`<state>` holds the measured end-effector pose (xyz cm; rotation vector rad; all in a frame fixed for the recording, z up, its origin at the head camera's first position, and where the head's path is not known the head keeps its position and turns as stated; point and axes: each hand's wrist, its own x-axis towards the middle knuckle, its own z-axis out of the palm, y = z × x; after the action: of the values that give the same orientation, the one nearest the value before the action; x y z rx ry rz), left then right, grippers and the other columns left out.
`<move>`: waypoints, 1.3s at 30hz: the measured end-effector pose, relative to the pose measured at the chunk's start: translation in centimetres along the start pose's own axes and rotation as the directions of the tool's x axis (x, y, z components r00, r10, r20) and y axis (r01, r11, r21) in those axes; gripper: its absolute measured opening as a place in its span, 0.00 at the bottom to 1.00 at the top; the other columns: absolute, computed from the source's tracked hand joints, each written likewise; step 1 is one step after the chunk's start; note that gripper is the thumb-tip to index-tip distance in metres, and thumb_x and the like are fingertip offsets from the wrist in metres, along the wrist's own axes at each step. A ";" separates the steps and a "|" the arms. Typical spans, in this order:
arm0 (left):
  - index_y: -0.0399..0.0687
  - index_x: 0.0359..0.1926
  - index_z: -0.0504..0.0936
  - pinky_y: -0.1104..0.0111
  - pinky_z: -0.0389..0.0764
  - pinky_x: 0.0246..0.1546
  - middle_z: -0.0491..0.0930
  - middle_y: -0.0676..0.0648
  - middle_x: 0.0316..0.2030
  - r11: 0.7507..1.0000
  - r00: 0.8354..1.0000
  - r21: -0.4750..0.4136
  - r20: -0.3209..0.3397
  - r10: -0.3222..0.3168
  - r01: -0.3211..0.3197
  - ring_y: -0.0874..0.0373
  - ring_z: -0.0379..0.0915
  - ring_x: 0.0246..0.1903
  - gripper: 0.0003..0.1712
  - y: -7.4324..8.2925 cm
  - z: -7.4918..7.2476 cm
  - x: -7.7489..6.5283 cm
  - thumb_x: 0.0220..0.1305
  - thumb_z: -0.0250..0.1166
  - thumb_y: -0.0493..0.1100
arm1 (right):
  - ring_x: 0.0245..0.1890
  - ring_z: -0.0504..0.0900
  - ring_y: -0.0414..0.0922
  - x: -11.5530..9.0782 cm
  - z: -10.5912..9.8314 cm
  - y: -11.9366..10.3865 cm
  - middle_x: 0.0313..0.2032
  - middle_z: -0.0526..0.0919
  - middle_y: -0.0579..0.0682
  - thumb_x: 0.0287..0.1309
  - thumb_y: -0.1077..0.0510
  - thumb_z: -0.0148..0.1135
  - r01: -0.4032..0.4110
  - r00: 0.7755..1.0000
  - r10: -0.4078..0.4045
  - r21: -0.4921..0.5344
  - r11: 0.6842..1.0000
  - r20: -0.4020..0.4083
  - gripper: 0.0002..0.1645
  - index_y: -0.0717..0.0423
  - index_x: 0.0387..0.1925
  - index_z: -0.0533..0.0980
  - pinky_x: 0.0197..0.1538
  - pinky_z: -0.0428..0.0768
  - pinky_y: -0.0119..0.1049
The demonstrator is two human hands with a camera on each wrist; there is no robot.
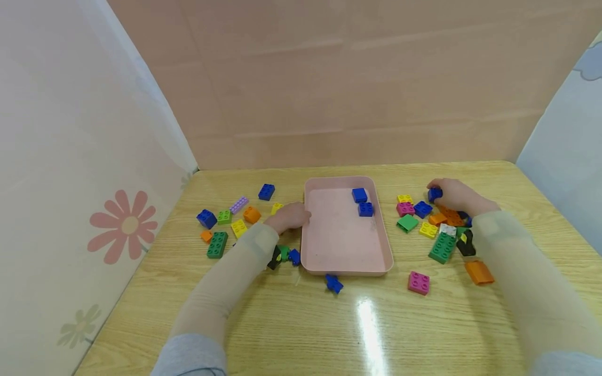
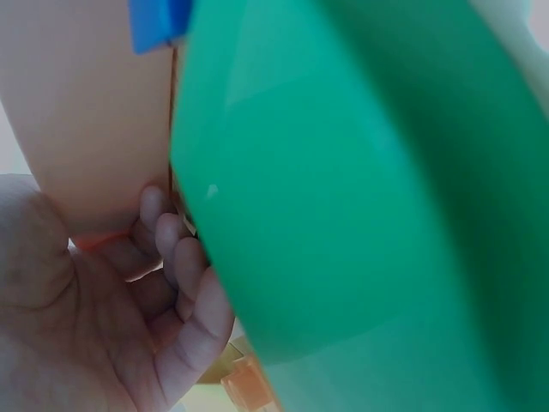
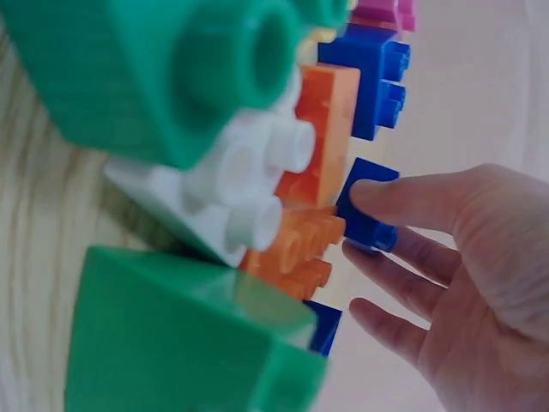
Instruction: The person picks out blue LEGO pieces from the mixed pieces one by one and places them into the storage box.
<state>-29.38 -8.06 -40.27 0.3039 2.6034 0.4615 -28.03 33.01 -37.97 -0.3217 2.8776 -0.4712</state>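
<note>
My right hand (image 1: 458, 196) pinches a small blue brick (image 1: 435, 195) at the back right of the table. In the right wrist view the thumb presses on that blue brick (image 3: 369, 204), with fingers on its other side. My left hand (image 1: 291, 216) is at the left wall of the pink tray (image 1: 307, 235) and grips its rim; the left wrist view shows its fingers (image 2: 202, 318) curled, the thumb hidden. Two blue bricks (image 1: 359, 195) lie in the tray's back right part. A large green brick (image 2: 343, 206) blocks much of the left wrist view.
Loose bricks lie left of the tray, among them a green brick (image 1: 217, 245) and a purple one (image 1: 239, 204). More surround my right hand: a white brick (image 1: 448, 229), a long green one (image 1: 442, 247), an orange one (image 1: 479, 272). A blue figure-like piece (image 1: 334, 283) lies before the tray.
</note>
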 end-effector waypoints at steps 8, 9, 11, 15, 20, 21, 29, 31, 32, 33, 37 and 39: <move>0.44 0.25 0.73 0.69 0.64 0.21 0.66 0.49 0.18 1.000 1.000 0.004 -0.006 -0.013 0.013 0.56 0.62 0.15 0.20 0.1 -0.2 -0.2 0.74 0.48 0.47 | 0.52 0.69 0.71 0.0 -1.0 -0.8 0.55 0.68 0.77 0.62 0.65 0.59 0.037 0.997 -0.037 -0.013 0.999 -0.071 0.28 0.74 0.60 0.64 0.56 0.64 0.67; 0.44 0.25 0.73 0.69 0.64 0.21 0.66 0.49 0.18 1.000 1.000 0.005 -0.006 -0.014 0.014 0.56 0.62 0.16 0.20 0.1 -0.2 -0.2 0.74 0.48 0.47 | 0.53 0.69 0.71 0.0 -1.1 -0.9 0.55 0.68 0.77 0.62 0.66 0.59 0.040 0.996 -0.041 -0.015 0.999 -0.078 0.28 0.74 0.61 0.64 0.56 0.64 0.67; 0.44 0.26 0.74 0.69 0.64 0.21 0.66 0.49 0.19 1.000 1.000 0.010 -0.006 -0.014 0.014 0.56 0.62 0.16 0.19 0.1 -0.2 -0.2 0.75 0.48 0.47 | 0.53 0.69 0.71 0.0 -1.3 -1.4 0.56 0.68 0.77 0.62 0.66 0.59 0.052 0.994 -0.053 -0.020 0.998 -0.091 0.28 0.73 0.61 0.63 0.56 0.64 0.67; 0.43 0.29 0.75 0.69 0.64 0.21 0.67 0.48 0.20 1.000 1.000 0.015 -0.007 -0.013 0.013 0.56 0.63 0.17 0.18 0.0 -0.2 -0.2 0.74 0.48 0.46 | 0.53 0.70 0.70 -0.1 -1.6 -2.7 0.55 0.69 0.75 0.62 0.66 0.59 0.087 0.990 -0.091 -0.034 0.996 -0.108 0.29 0.73 0.61 0.63 0.55 0.66 0.65; 0.43 0.30 0.76 0.69 0.65 0.22 0.67 0.48 0.21 1.000 1.000 0.020 -0.006 -0.014 0.015 0.55 0.64 0.17 0.18 0.0 -0.1 0.0 0.74 0.48 0.46 | 0.52 0.73 0.69 -0.3 -2.0 -4.9 0.54 0.72 0.74 0.62 0.65 0.61 0.159 0.977 -0.170 -0.094 0.983 -0.129 0.29 0.72 0.61 0.64 0.54 0.69 0.63; 0.43 0.30 0.76 0.69 0.65 0.22 0.67 0.48 0.21 1.000 1.000 0.023 -0.006 -0.014 0.014 0.55 0.64 0.17 0.18 0.0 -0.1 0.1 0.74 0.48 0.46 | 0.52 0.73 0.69 -0.3 -2.1 -5.4 0.54 0.72 0.74 0.62 0.64 0.61 0.172 0.974 -0.185 -0.106 0.979 -0.131 0.29 0.72 0.61 0.64 0.54 0.70 0.63; 0.43 0.30 0.77 0.69 0.65 0.23 0.67 0.48 0.20 1.000 1.000 0.008 0.003 -0.027 0.027 0.55 0.64 0.17 0.19 -0.1 -0.1 0.1 0.74 0.48 0.47 | 0.50 0.77 0.64 -0.6 -2.1 -9.0 0.53 0.74 0.69 0.62 0.62 0.62 0.222 0.961 -0.243 -0.156 0.963 -0.130 0.29 0.68 0.62 0.65 0.52 0.74 0.59; 0.43 0.30 0.77 0.69 0.65 0.22 0.67 0.48 0.19 1.000 1.000 0.003 0.005 -0.030 0.030 0.55 0.64 0.17 0.19 -0.1 -0.1 0.1 0.74 0.48 0.47 | 0.49 0.78 0.63 -0.7 -2.0 -9.8 0.53 0.75 0.67 0.62 0.62 0.62 0.240 0.956 -0.263 -0.171 0.956 -0.128 0.29 0.67 0.62 0.66 0.51 0.75 0.58; 0.43 0.30 0.77 0.69 0.65 0.22 0.67 0.48 0.19 1.000 1.000 0.003 0.005 -0.031 0.031 0.55 0.64 0.17 0.19 -0.1 -0.1 0.1 0.74 0.48 0.47 | 0.48 0.78 0.62 -0.7 -1.9 -10.1 0.53 0.75 0.67 0.62 0.62 0.63 0.249 0.953 -0.274 -0.179 0.952 -0.129 0.29 0.67 0.62 0.66 0.50 0.75 0.58; 0.43 0.30 0.77 0.69 0.65 0.22 0.67 0.48 0.19 1.000 1.000 0.003 0.006 -0.031 0.031 0.55 0.64 0.17 0.19 0.0 -0.1 0.0 0.74 0.48 0.47 | 0.48 0.78 0.62 -0.8 -1.8 -10.5 0.53 0.75 0.66 0.62 0.62 0.63 0.260 0.949 -0.287 -0.186 0.947 -0.130 0.29 0.67 0.61 0.66 0.50 0.76 0.57; 0.43 0.29 0.76 0.69 0.65 0.22 0.67 0.48 0.18 1.000 0.999 0.000 0.006 -0.032 0.032 0.55 0.63 0.16 0.19 0.0 -0.2 -0.1 0.74 0.48 0.47 | 0.47 0.79 0.59 -1.0 -1.3 -11.8 0.52 0.76 0.64 0.61 0.61 0.64 0.296 0.936 -0.329 -0.226 0.928 -0.125 0.29 0.65 0.61 0.68 0.49 0.77 0.54; 0.43 0.29 0.76 0.69 0.65 0.22 0.67 0.48 0.18 1.000 1.000 -0.003 0.008 -0.030 0.030 0.55 0.63 0.16 0.19 0.0 -0.2 -0.1 0.74 0.48 0.47 | 0.46 0.80 0.57 -1.1 -0.9 -12.4 0.51 0.77 0.62 0.61 0.60 0.65 0.312 0.931 -0.345 -0.235 0.921 -0.118 0.29 0.64 0.61 0.68 0.48 0.78 0.53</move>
<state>-29.37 -8.15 -40.07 0.2646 2.5957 0.4525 -24.95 22.05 -32.75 -0.8526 3.0426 -0.2478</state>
